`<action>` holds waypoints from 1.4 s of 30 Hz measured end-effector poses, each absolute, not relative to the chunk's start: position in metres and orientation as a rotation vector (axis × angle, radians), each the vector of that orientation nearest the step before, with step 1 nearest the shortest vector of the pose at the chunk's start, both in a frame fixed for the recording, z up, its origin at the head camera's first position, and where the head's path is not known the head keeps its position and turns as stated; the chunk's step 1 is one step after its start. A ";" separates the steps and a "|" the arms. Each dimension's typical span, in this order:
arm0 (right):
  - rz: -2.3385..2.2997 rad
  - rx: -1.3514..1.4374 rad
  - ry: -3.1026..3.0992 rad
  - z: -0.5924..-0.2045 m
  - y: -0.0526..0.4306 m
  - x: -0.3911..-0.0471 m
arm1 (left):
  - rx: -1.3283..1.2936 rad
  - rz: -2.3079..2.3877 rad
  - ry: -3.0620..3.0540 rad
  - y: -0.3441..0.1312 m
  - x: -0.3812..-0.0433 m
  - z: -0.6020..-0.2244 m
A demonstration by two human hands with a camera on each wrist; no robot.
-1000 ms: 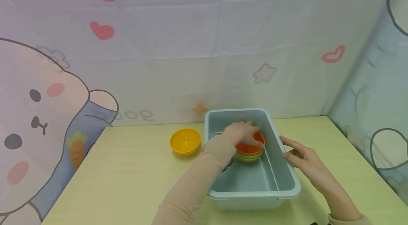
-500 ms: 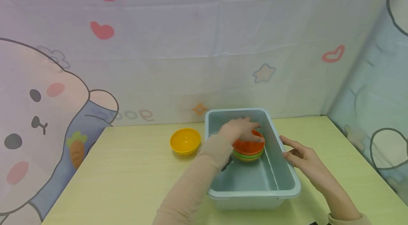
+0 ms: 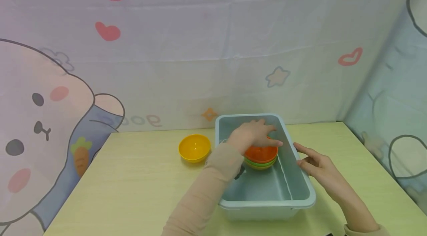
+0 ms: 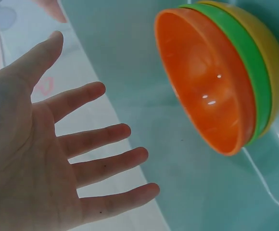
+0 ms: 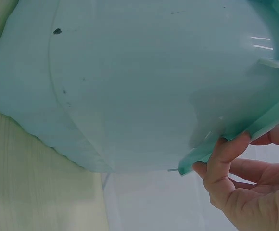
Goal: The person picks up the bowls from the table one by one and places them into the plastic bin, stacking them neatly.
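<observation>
In the head view, a stack of bowls sits inside a pale blue-green plastic bin [image 3: 263, 203]. An orange bowl [image 4: 204, 82] is on top, a green bowl [image 4: 259, 91] under it and a yellow bowl [image 4: 276, 62] at the bottom. My left hand [image 3: 255, 134] is above the stack inside the bin. Its fingers are spread, and the left wrist view shows them apart from the bowls, holding nothing. My right hand [image 5: 252, 180] holds the bin's right rim, its fingers bent against the rim's underside.
Left of the bin, a separate yellow bowl [image 3: 194, 148] stands on the light wood-look table [image 3: 133, 176]. A printed cloth backdrop [image 3: 186, 43] hangs behind the table and along its right side. My left forearm crosses the bin's left rim.
My left hand has risen slightly from the orange bowl, its fingers spreading away from it. The stack is nearly where it was. My right hand stays on the rim.
</observation>
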State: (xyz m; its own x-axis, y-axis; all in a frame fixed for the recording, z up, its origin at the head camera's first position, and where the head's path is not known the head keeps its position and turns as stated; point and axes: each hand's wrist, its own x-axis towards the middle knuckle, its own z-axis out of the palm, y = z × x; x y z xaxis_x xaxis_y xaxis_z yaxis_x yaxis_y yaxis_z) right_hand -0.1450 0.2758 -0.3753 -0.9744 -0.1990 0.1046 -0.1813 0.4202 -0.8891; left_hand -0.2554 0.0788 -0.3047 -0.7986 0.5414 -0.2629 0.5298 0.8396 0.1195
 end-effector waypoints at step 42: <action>-1.650 -0.298 2.636 -0.373 0.275 -0.145 | 0.911 0.120 2.858 0.023 -0.259 -0.276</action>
State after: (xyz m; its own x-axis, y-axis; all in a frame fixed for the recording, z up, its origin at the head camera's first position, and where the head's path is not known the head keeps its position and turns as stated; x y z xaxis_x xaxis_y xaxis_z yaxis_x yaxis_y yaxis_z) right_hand -0.1452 0.2747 -0.3735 -0.9816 -0.1705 0.0858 -0.1517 0.4238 -0.8930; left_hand -0.2593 0.0231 -0.2758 -0.8070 0.5806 -0.1082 0.5695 0.8135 0.1180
